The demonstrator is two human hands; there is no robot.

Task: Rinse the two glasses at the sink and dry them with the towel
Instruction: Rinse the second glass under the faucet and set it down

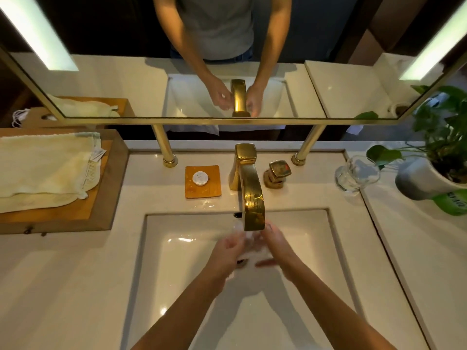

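The person is standing over a white rectangular sink basin (182,274), holding both hands just under the spout of a curved, polished gold metal faucet (252,198). The left hand (228,246) is gripping a clear drinking glass (249,251) with its fingers curled round the side. The right hand (278,245) is touching the glass from the other side, but motion blur is hiding whether its fingers are wrapping it or lying flat, so I cannot tell. The glass itself is showing only as a pale smear between the two hands, above the basin. A second clear glass (356,175) is standing upright on the cream stone countertop (63,274) at the right, just beside a leafy green plant in a white pot (419,178). At the far left, well apart from the sink, a pale yellow cloth towel (45,170) is lying folded on a brown wooden tray (111,178). Behind the basin, a square orange soap dish (214,180) is carrying a round white soap (200,178), and a square gold tap handle (276,173) is sitting to the right of the faucet's base.
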